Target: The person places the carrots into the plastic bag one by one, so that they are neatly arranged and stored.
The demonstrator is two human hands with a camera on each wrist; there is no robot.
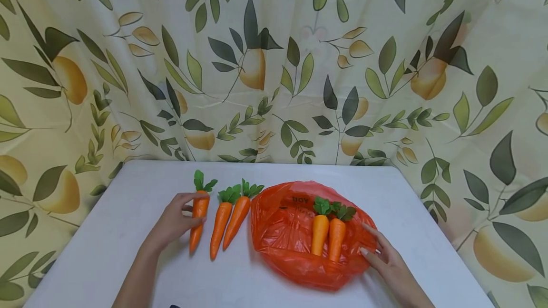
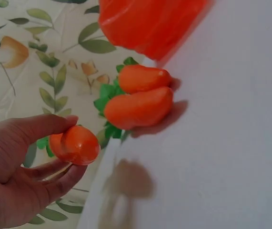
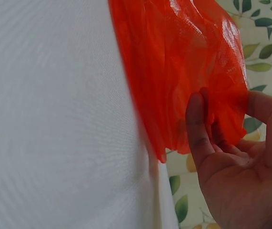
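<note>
My left hand [image 1: 173, 217] pinches an orange carrot [image 1: 200, 209] with green leaves between thumb and fingers, its tip pointing down toward me. In the left wrist view this carrot [image 2: 81, 145] shows blunt end first, raised over the table with a shadow below. Just right of it, two more carrots [image 1: 220, 225] [image 1: 237, 220] lie side by side. A red plastic bag [image 1: 278, 232] lies spread with its mouth facing up; two carrots [image 1: 319, 234] [image 1: 337, 236] rest in it, leaves up. At the bag's right rim, my right hand [image 1: 387, 258] grips the thin plastic [image 3: 193, 57].
Everything lies on a white table [image 1: 205, 284]. A curtain [image 1: 265, 122] printed with leaves and fruit hangs behind the table and along both sides. A small dark object [image 1: 174, 306] shows at the bottom edge of the head view.
</note>
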